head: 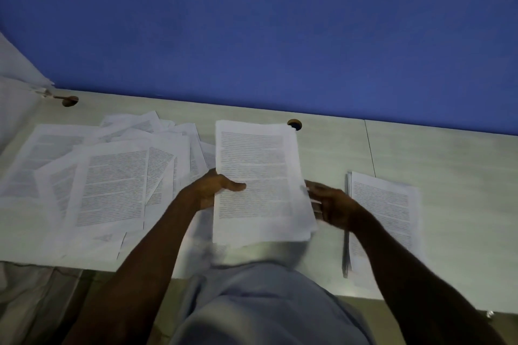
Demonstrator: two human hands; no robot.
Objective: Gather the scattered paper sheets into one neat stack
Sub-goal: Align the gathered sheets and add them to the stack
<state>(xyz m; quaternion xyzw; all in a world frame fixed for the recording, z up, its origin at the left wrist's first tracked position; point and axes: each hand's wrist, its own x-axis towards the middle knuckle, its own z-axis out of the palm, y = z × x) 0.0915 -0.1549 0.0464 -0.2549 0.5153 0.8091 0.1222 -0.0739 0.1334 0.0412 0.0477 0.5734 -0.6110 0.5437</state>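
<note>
While loose sheets (112,182) lay scattered at the left of the desk (448,165), a gathered bundle (258,176) was gripped at its edges by the left hand (215,190) and the blurred right hand (333,204), beside a smaller stack (384,213).

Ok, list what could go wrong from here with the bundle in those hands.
1. The held bundle is gripped only at its side edges by the left hand and right hand; its lower edge already looks fanned, so sheets could slip out.
2. The loose sheets on the left overlap at many angles and could crease if scooped up together.
3. The small stack lies near the desk's front edge; a sweeping forearm might knock it off.
</note>
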